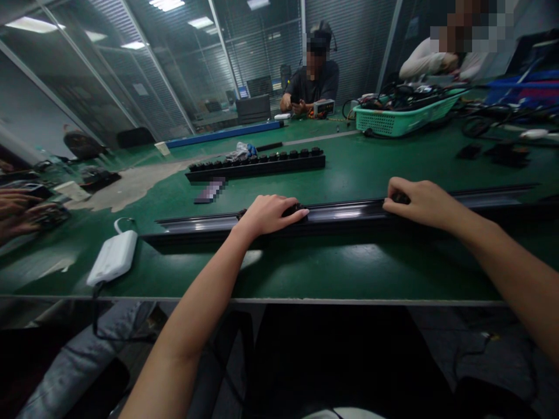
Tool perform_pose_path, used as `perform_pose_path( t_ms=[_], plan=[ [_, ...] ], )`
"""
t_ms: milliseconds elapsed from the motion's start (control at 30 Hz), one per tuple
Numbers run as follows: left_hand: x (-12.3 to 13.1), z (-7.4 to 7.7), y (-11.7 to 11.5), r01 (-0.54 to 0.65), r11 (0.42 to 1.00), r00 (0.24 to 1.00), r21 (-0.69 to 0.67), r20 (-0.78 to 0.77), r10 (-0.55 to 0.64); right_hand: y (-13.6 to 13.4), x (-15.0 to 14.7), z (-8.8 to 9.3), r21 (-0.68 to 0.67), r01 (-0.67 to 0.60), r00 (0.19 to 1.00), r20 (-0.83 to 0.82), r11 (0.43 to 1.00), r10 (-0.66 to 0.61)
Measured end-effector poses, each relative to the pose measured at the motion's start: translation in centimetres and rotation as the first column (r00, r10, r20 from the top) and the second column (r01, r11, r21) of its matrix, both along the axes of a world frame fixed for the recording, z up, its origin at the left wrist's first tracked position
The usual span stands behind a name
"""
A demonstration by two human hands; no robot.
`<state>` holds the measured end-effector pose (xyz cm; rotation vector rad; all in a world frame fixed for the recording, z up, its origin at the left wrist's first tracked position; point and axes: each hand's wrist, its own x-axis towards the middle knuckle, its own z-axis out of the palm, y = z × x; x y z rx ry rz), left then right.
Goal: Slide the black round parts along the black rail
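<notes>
A long black channel-shaped rail (349, 214) lies across the green table in front of me. My left hand (269, 214) is over its left half, fingers and thumb closed round a small dark part (296, 209) that sits in the channel. Farther right, my right hand (417, 201) is curled at the rail, its fingers and thumb round another small dark part (400, 198). Details of both parts are hidden by my fingers. Behind the rail stands a second black strip (262, 167) with a row of round black pieces along its top.
A white power bank (114, 257) with a cable lies at left, near another person's hands (15, 212). A phone (210, 190), paper cups, a green basket (393, 119) of cables and a blue bar (222, 134) are farther back. Two people sit across the table (349, 273).
</notes>
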<state>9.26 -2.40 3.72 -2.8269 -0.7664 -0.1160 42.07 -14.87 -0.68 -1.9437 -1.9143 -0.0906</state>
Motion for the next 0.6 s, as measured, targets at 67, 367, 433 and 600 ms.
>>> perform_pose_path(
  t_ms=[67,367,433,600],
  plan=[
    [0.0,0.01,0.0,0.005,1.0,1.0,0.008,-0.005,-0.005,-0.04,0.01,-0.02,-0.002,0.005,1.0,0.002,1.0,-0.005],
    [-0.04,-0.06,0.18,0.019,0.999,1.0,0.035,-0.011,-0.019,-0.01,-0.12,-0.08,-0.007,0.03,1.0,-0.002,1.0,-0.03],
    [-0.06,-0.1,0.2,0.023,0.999,1.0,0.041,-0.01,-0.023,0.02,-0.11,-0.09,-0.003,0.031,1.0,0.004,1.0,-0.031],
    [-0.06,-0.02,0.1,0.018,0.999,1.0,0.03,-0.011,-0.018,-0.03,0.15,-0.05,0.004,0.001,1.0,0.002,1.0,-0.001]
  ],
)
